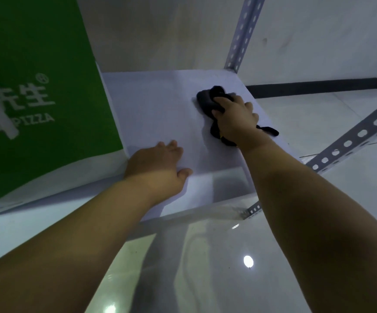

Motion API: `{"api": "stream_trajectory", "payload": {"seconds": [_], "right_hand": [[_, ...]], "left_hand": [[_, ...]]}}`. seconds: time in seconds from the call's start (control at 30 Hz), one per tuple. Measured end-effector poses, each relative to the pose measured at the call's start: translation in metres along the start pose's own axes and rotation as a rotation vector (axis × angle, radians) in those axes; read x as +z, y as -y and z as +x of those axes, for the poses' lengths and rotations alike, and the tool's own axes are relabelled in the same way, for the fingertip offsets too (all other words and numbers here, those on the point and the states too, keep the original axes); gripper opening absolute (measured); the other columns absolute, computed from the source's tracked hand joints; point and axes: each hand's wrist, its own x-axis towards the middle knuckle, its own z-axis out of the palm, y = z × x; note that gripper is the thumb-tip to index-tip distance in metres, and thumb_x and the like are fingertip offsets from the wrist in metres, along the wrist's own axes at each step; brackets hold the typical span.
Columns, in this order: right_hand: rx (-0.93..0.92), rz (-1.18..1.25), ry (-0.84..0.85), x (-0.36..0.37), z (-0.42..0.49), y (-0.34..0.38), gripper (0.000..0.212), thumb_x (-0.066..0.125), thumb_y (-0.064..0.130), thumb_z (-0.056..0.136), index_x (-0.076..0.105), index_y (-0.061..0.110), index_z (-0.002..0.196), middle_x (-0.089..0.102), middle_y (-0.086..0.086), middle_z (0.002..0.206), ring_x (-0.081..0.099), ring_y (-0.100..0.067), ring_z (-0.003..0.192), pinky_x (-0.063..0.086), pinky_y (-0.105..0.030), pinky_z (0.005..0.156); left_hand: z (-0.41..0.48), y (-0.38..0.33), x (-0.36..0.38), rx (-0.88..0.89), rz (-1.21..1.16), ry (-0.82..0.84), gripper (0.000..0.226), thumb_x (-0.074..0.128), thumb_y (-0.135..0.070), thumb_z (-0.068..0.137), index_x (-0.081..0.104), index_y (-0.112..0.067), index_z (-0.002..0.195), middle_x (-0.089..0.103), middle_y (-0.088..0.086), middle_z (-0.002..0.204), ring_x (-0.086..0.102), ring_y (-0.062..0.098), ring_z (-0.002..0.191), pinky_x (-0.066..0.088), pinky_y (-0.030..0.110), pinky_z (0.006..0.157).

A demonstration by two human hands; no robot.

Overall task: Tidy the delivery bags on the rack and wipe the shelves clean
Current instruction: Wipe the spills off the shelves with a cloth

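The right grip has its fingers curled over a bunched black cloth, pressing it onto the white shelf near the back right corner; part of the cloth is hidden under the palm, and a strip trails out beside the wrist. The left grip lies flat with straight fingers near the shelf's front edge, holding nothing, just beside a green pizza delivery bag standing at the shelf's left, cut off by the frame, its lettering only partly readable
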Motion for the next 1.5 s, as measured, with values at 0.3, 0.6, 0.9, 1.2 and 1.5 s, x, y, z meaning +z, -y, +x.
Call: {"api": "stream_trajectory", "payload": {"seconds": [0.3,0.6,0.9,1.2,1.5], "right_hand": [[-0.277,-0.028,-0.026,-0.004,-0.058,-0.029,0.040,0.047,0.034,0.094,0.046,0.038,0.133,0.043,0.000,0.137,0.039,-0.033,0.113,0.030,-0.039,0.091],[-0.075,-0.035,0.005,-0.003,-0.045,-0.008,0.038,0.043,0.033,0.095,0.046,0.039,0.132,0.034,-0.002,0.144,0.036,-0.036,0.115,0.028,-0.041,0.094],[-0.206,0.031,0.078,-0.025,-0.099,-0.053,0.037,0.049,0.031,0.092,0.050,0.042,0.128,0.039,0.003,0.142,0.041,-0.033,0.117,0.036,-0.044,0.099],[-0.295,0.070,0.073,0.014,-0.105,0.035,0.040,0.047,0.035,0.092,0.046,0.041,0.132,0.033,0.003,0.145,0.037,-0.029,0.115,0.030,-0.035,0.089],[0.250,0.094,-0.001,-0.013,-0.041,-0.019,0.038,0.042,0.034,0.093,0.044,0.033,0.131,0.026,-0.008,0.144,0.030,-0.040,0.123,0.022,-0.050,0.104]], "left_hand": [[0.000,-0.001,0.010,-0.012,-0.004,0.015,0.060,0.032,-0.045,0.097,0.017,-0.019,0.149,0.007,-0.002,0.159,0.011,0.022,0.145,0.023,0.035,0.111],[-0.003,-0.007,0.007,-0.014,-0.001,0.039,0.055,0.031,-0.039,0.099,0.021,-0.014,0.147,0.008,0.003,0.159,0.010,0.026,0.145,0.019,0.039,0.113],[-0.057,-0.007,0.017,0.084,-0.009,-0.164,0.034,0.040,-0.028,0.095,0.053,-0.018,0.125,0.042,0.001,0.140,0.043,0.023,0.120,0.039,0.031,0.088],[-0.062,-0.005,0.014,0.079,-0.097,-0.148,0.037,0.043,-0.032,0.095,0.056,-0.017,0.127,0.049,0.006,0.132,0.050,0.030,0.112,0.047,0.041,0.085],[-0.066,0.016,0.008,0.122,-0.131,-0.114,0.033,0.050,-0.041,0.091,0.065,-0.021,0.112,0.056,0.001,0.122,0.054,0.022,0.111,0.047,0.038,0.087]]}}
